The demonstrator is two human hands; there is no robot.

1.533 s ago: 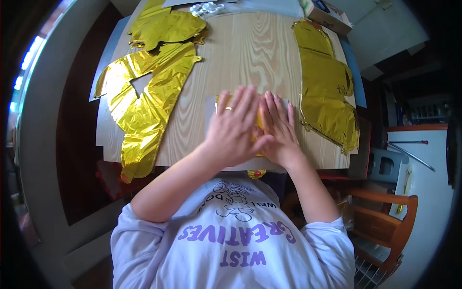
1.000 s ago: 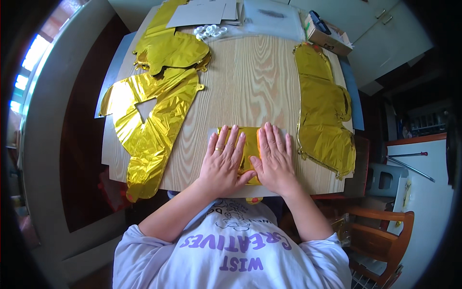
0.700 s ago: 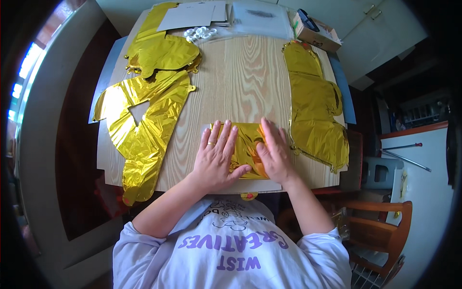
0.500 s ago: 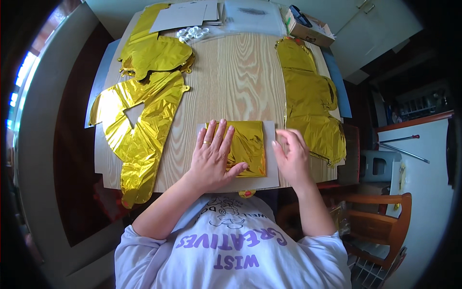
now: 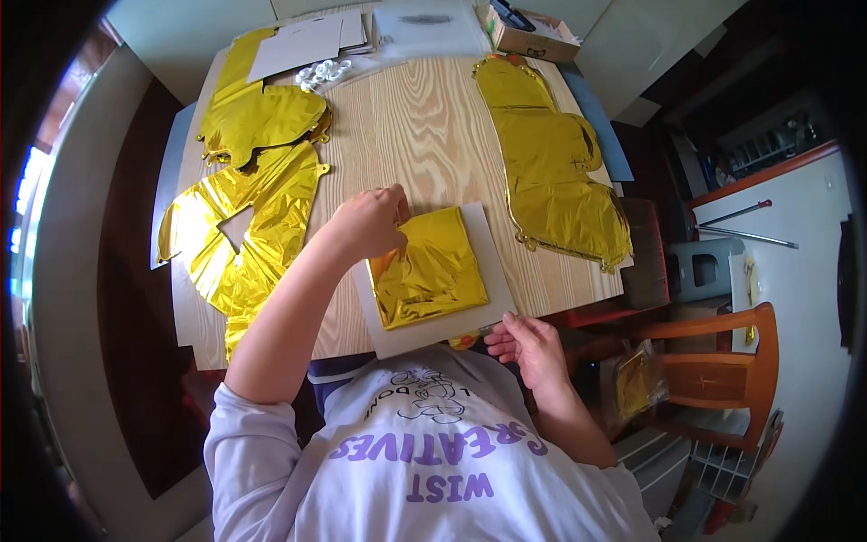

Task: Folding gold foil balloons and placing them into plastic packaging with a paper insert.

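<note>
In front of me a folded gold foil balloon (image 5: 442, 262) lies flat on a light grey cardboard sheet (image 5: 499, 287) at the table's near edge. My left hand (image 5: 368, 221) is at the sheet's far left corner, its fingers curled and closed over the edge of card and foil; what exactly lies between its fingertips is partly hidden. At the near right corner, my right hand (image 5: 528, 348) pinches the sheet's edge between thumb and fingers. A small bit of gold foil with red (image 5: 464, 341) shows under the near edge.
Unfolded gold foil balloons lie left (image 5: 271, 226) and right (image 5: 551, 163) on the wooden table (image 5: 415, 135). Behind are grey cards (image 5: 298, 45), white ribbon rolls (image 5: 322, 74), clear plastic bags (image 5: 429, 32) and a cardboard box (image 5: 533, 41). A wooden chair (image 5: 722, 379) stands right.
My left hand has lifted off the foil's face and moved to the far left corner. My right hand has come down to the near right corner. The cardboard sheet has turned with the foil.
</note>
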